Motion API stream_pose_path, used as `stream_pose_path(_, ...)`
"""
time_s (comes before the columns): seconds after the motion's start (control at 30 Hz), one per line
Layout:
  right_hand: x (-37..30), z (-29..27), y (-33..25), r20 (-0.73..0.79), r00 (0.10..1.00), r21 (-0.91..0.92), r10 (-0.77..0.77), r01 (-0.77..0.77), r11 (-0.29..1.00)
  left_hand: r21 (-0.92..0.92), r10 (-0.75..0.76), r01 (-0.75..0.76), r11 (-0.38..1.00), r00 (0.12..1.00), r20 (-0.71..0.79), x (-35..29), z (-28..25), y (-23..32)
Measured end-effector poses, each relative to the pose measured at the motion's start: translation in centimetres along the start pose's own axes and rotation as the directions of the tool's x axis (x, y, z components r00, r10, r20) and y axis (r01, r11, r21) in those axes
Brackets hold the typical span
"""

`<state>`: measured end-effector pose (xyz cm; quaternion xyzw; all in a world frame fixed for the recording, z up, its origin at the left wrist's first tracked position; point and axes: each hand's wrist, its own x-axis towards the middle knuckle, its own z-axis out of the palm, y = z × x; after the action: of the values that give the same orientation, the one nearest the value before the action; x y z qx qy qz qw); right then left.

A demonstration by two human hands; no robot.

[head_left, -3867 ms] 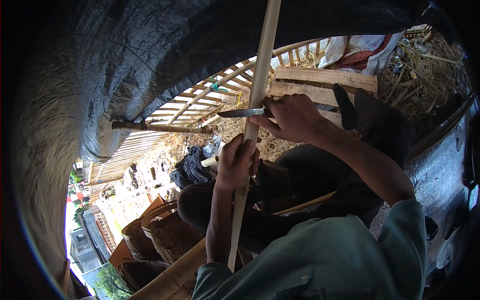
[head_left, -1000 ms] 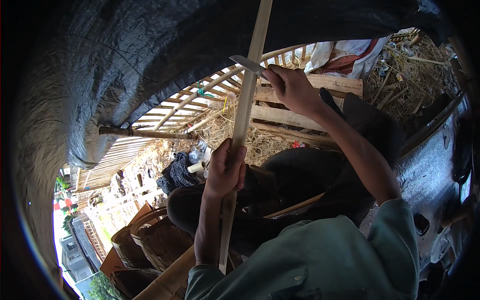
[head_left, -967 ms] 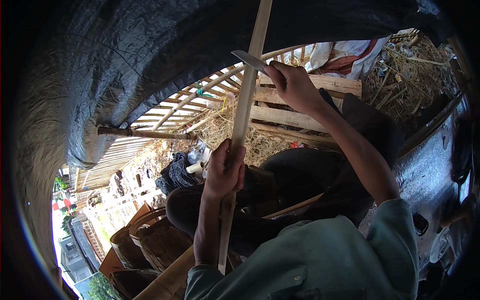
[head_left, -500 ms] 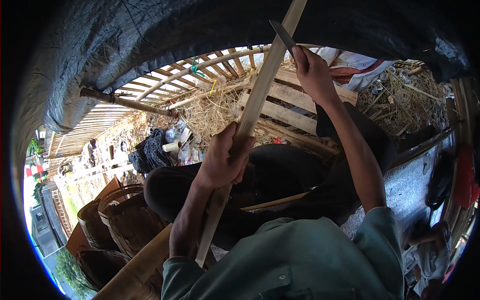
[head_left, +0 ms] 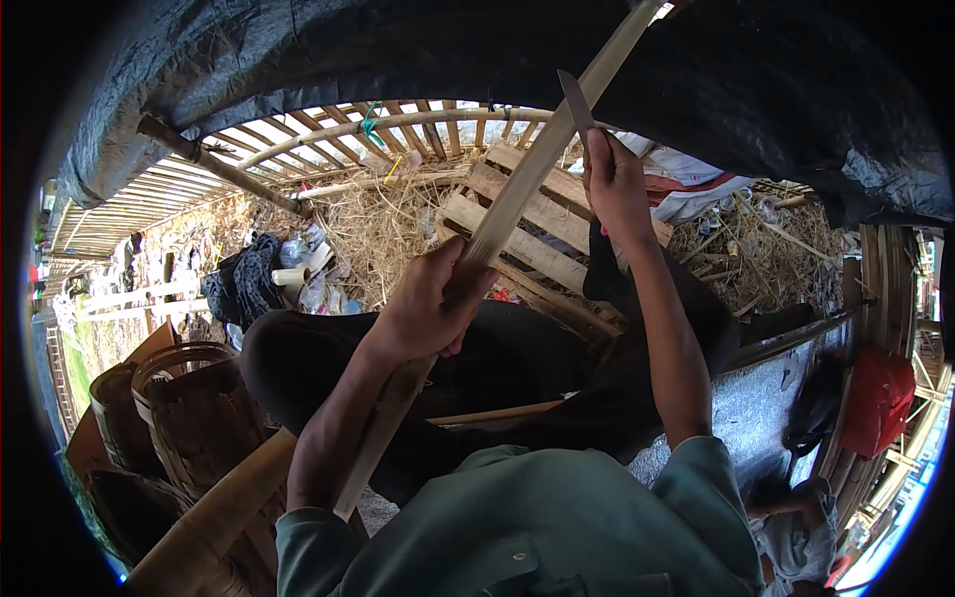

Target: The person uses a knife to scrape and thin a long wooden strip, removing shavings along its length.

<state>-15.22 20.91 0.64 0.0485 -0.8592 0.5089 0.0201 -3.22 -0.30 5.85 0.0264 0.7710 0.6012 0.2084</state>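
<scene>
Bamboo strip (head_left: 517, 194): long, pale, flat; runs aslant from beside the lap up past the upper rim of view, across the seated person's dark-trousered knees.

Woven baskets (head_left: 164, 398): brown, stacked, well to the left of the lower grip, beside a leaning bamboo pole (head_left: 214, 517).

Litter heap (head_left: 298, 269): pale bottles and wrappers by a dark cloth, up and left of the lower grip; too small to tell labels; no signs seen.

Left hand (head_left: 430, 306): clenched round the strip at its lower middle, thumb uppermost, steadying it.

Wooden pallet (head_left: 542, 214): pale slats on straw, behind the strip, between the two grips.

Knife (head_left: 577, 99): narrow grey blade, edge laid on the strip just above the upper grip.

Right hand (head_left: 617, 179): closed on the knife handle, touching the strip's right edge.

Red bag (head_left: 880, 393): soft, hung on slatted fencing well right of the upper grip; no label legible.

Step, as judged: shaving or splitting the strip's edge, blade high on the stroke. Next move calls for a firm lower hold, a shallow blade angle, and fingers kept out of the blade's path.
</scene>
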Motion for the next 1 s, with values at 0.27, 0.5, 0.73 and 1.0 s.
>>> stream_pose_path(0.27,0.2,0.8,-0.4,-0.029,0.999,-0.064,-0.024,0.022,0.998,-0.021,0.004,-0.004,1.0,1.0,-0.009,0.0,0.1,-0.2)
stream_pose_path(0.5,-2.7,1.7,0.1,0.043,0.991,0.025,-0.13,0.129,0.991,-0.058,-0.036,0.035,0.998,0.999,-0.012,0.1,0.4,0.7)
stream_pose_path(0.73,-0.6,0.4,-0.1,-0.029,0.998,0.071,0.053,-0.05,0.996,-0.027,0.015,-0.016,1.0,1.0,-0.012,0.5,0.3,-0.6)
stream_pose_path(1.0,2.6,0.5,1.5,-0.24,0.933,-0.167,-0.268,0.232,0.958,0.011,0.016,-0.015,1.0,1.0,-0.01,0.2,0.2,-0.1)
